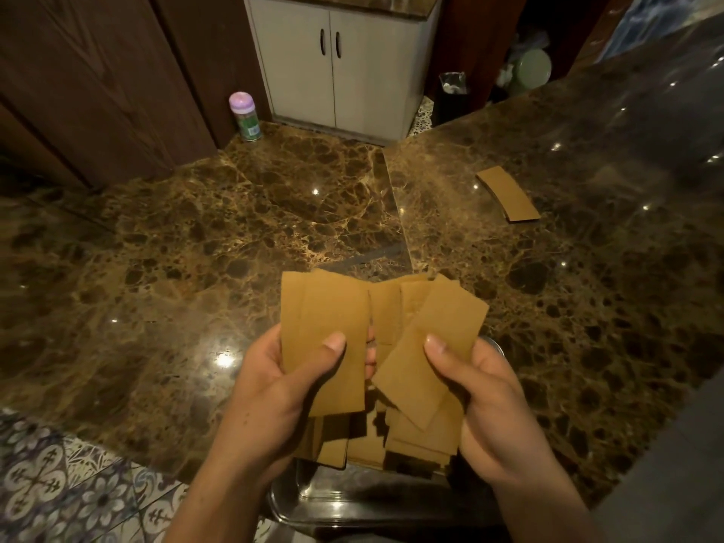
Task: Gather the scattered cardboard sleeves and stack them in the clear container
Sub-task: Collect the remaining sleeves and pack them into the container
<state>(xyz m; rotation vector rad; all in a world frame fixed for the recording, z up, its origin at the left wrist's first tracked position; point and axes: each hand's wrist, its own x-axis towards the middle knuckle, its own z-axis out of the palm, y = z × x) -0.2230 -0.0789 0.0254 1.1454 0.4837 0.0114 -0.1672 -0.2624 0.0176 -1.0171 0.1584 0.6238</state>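
My left hand grips a bundle of flat brown cardboard sleeves, thumb pressed on the front one. My right hand holds another fanned bundle of sleeves, tilted to the right. Both bundles are held upright just above the clear container, which stands at the counter's near edge below my hands. The lower ends of the sleeves reach down into it. A small pile of sleeves lies flat on the counter, far right of my hands.
The dark brown marble counter wraps around in an L shape. A purple-capped bottle stands at its back by the wooden wall. White cabinet doors and a bin lie beyond. Patterned floor tiles show at lower left.
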